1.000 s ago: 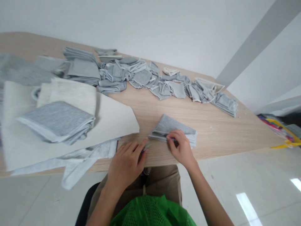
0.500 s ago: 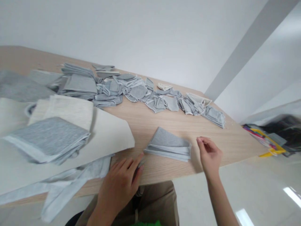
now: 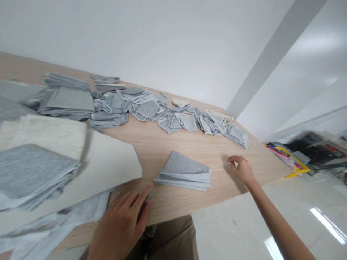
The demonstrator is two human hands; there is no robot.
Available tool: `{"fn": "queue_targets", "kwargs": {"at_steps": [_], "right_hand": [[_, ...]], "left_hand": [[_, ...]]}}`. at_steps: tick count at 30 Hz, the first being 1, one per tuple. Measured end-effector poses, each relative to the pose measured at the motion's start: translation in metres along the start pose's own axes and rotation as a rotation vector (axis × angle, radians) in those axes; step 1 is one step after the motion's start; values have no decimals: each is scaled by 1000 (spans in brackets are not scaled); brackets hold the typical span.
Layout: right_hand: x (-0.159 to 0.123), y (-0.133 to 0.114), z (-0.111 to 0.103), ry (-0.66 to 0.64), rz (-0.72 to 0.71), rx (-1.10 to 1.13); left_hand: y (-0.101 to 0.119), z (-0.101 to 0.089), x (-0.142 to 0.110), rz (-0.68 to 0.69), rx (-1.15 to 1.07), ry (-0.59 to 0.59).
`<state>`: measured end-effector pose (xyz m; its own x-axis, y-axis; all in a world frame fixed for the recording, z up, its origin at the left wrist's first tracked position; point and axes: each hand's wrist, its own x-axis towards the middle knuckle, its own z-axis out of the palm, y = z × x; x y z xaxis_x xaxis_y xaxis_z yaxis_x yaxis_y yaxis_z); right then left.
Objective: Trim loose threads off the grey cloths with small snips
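Two hands: the left hand point(image 3: 120, 218) is laid by the near edge of the table point(image 3: 217, 151), fingers loosely bent; a small dark thing point(image 3: 145, 203) is partly seen between thumb and forefinger, and whether it is gripped cannot be told. The right hand point(image 3: 242, 170) is held well apart, thumb and forefinger brought together; pale wisps point(image 3: 225, 163) are seen at the tips, but whether they are grasped cannot be told.
Folded cloth point(image 3: 185, 168): laid flat between the hands, its left corner just beside the left forefinger.
White sheet point(image 3: 114, 155): spread at the left, its blunt end pointed toward the cloth; cream fabric point(image 3: 54, 133) and a grey bundle point(image 3: 35, 173) are borne on it.
Strips point(image 3: 78, 216): draped over the near edge, room beside the left hand being taken up.
Grey pieces point(image 3: 148, 109): heaped in a row along the wall point(image 3: 135, 43), the far side being blocked.
Yellow bin point(image 3: 302, 168): seen beyond the table's right end.
Open wood: left between cloth and pieces, and around the right hand.
Near edge: bordered by floor point(image 3: 222, 231).
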<state>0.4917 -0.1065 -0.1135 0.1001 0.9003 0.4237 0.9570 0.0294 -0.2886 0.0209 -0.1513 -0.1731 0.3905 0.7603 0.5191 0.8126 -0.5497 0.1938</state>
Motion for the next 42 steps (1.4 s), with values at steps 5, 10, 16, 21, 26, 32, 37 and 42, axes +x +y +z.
{"fn": "queue_targets", "kwargs": {"at_steps": [5, 10, 16, 21, 26, 32, 37, 42], "right_hand": [[-2, 6, -2, -12, -9, -67], [-5, 7, 0, 31, 23, -8], [-20, -11, -5, 165, 108, 194], [-50, -56, 5, 228, -19, 278], [-77, -116, 25, 150, -78, 429], [-84, -148, 45, -44, -133, 480], [-85, -146, 59, -64, -130, 443], [-82, -141, 67, -11, -137, 485]], "left_hand": [[-1, -1, -1, 11, 13, 2], [0, -1, -3, -5, 19, -8], [-3, 1, -4, -10, 8, -18], [-7, 3, -3, 6, 5, -3], [-7, 0, -3, -49, -53, 79], [-12, -6, -3, -255, -143, 1], [-14, -6, 2, -280, -229, -92], [3, -14, 31, -262, -209, -201]]}}
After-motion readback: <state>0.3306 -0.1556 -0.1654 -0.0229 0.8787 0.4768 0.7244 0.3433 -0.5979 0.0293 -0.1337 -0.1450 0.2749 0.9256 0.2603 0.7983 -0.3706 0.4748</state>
